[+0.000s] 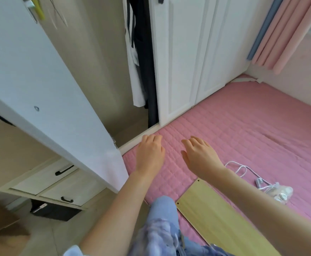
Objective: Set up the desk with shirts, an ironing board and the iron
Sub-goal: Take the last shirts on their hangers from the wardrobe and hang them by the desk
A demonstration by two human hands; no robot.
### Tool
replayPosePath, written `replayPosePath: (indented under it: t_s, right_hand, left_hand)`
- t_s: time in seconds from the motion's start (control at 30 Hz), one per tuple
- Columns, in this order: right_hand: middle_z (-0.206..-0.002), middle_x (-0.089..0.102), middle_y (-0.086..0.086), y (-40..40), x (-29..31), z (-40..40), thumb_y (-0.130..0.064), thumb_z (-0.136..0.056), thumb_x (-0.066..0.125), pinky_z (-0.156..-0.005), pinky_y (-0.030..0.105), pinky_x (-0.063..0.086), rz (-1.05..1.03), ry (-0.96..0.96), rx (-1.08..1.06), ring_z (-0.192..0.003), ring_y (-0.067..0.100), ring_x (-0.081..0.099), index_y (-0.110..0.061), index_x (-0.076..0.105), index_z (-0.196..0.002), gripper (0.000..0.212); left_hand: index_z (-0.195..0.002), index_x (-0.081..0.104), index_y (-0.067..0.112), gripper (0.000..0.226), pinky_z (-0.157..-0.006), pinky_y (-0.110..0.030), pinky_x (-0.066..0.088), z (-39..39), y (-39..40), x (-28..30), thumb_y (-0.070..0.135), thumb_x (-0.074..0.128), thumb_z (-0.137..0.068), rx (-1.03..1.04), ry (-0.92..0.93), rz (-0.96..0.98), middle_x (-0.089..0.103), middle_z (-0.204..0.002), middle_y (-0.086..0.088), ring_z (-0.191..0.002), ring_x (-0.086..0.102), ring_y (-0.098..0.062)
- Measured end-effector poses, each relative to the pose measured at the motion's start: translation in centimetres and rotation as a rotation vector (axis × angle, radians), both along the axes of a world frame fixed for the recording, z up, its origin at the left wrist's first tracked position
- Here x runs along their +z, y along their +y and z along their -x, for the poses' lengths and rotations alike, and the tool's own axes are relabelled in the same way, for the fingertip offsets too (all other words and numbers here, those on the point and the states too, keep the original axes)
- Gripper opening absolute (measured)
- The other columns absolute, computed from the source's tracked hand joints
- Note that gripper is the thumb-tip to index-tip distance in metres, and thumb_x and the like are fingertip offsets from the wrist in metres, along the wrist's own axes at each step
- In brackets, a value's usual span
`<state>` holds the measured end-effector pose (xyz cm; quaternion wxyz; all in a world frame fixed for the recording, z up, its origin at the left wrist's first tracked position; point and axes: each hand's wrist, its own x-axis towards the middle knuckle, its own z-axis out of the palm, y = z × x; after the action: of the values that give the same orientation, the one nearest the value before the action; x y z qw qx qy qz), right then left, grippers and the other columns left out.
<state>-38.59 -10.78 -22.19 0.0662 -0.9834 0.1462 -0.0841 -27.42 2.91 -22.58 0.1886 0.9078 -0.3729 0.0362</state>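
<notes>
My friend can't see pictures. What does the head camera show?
Two empty hands, left hand and right hand, reach over a pink mattress toward an open wardrobe with hanging clothes. A wooden board and white cable lie nearby.

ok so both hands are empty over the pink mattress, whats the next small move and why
Probably reach the left hand up into the open wardrobe for the hanging white garment. Both it and the right hand are open and hold nothing, the door is already swung wide, and no shirts lie on the mattress yet.
</notes>
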Motion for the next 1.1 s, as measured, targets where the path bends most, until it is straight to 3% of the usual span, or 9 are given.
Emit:
replayPosePath:
  t_s: [0.2,0.5,0.63,0.77,0.93,1.1]
  right_hand:
    - [-0.116,0.062,0.009,-3.1,4.5,-5.4,-0.027,-0.098,0.044,-0.104,0.037,0.038,0.049,-0.043,0.085,-0.121,0.029,0.051,-0.006,0.055,-0.121,0.033]
    - [-0.12,0.059,0.007,-6.6,10.3,-16.7,-0.029,-0.101,0.036,-0.104,0.033,0.038,0.12,-0.078,0.177,-0.12,0.026,0.049,-0.008,0.05,-0.127,0.037]
    - [-0.108,0.064,0.009,-8.5,12.5,-21.4,-0.025,-0.101,0.04,-0.098,0.037,0.045,0.188,-0.131,0.24,-0.11,0.031,0.055,-0.005,0.06,-0.116,0.032]
    - [-0.087,0.067,0.007,-10.8,14.5,-26.1,-0.021,-0.092,0.057,-0.082,0.038,0.055,0.255,-0.262,0.252,-0.09,0.031,0.063,-0.006,0.067,-0.096,0.019]
    - [-0.098,0.066,0.008,-13.0,17.2,-31.6,-0.019,-0.094,0.05,-0.09,0.034,0.048,0.211,-0.315,0.259,-0.103,0.029,0.059,-0.005,0.063,-0.108,0.023]
    - [-0.093,0.065,0.008,-14.1,19.9,-36.4,-0.009,-0.086,0.059,-0.076,0.03,0.052,0.224,-0.377,0.258,-0.095,0.027,0.06,-0.005,0.064,-0.102,0.017]
  left_hand:
    - [-0.119,0.06,0.012,0.029,-0.079,-0.036,0.05,-5.7,-3.6,3.4,0.012,0.049,-0.092,0.119,-0.046,0.106,0.064,-0.107,-0.002,-0.106,0.051,-0.021]
    - [-0.119,0.058,0.01,0.028,-0.079,-0.034,0.048,-16.6,-9.9,8.2,0.011,0.045,-0.094,0.204,-0.112,0.187,0.064,-0.11,-0.004,-0.107,0.051,-0.021]
    - [-0.122,0.058,0.011,0.03,-0.079,-0.031,0.046,-22.6,-12.2,10.0,0.013,0.044,-0.096,0.267,-0.157,0.261,0.064,-0.112,-0.003,-0.107,0.052,-0.019]
    - [-0.108,0.061,0.013,0.021,-0.074,-0.03,0.044,-28.9,-14.5,12.0,0.014,0.045,-0.095,0.302,-0.258,0.239,0.065,-0.104,0.0,-0.1,0.053,-0.02]
    - [-0.106,0.064,0.009,0.021,-0.074,-0.034,0.046,-34.3,-16.3,15.4,0.012,0.049,-0.091,0.287,-0.36,0.257,0.068,-0.099,-0.004,-0.096,0.056,-0.024]
    - [-0.101,0.066,0.008,0.017,-0.068,-0.037,0.049,-37.6,-17.1,18.8,0.013,0.053,-0.09,0.282,-0.477,0.363,0.07,-0.09,-0.006,-0.087,0.06,-0.027]
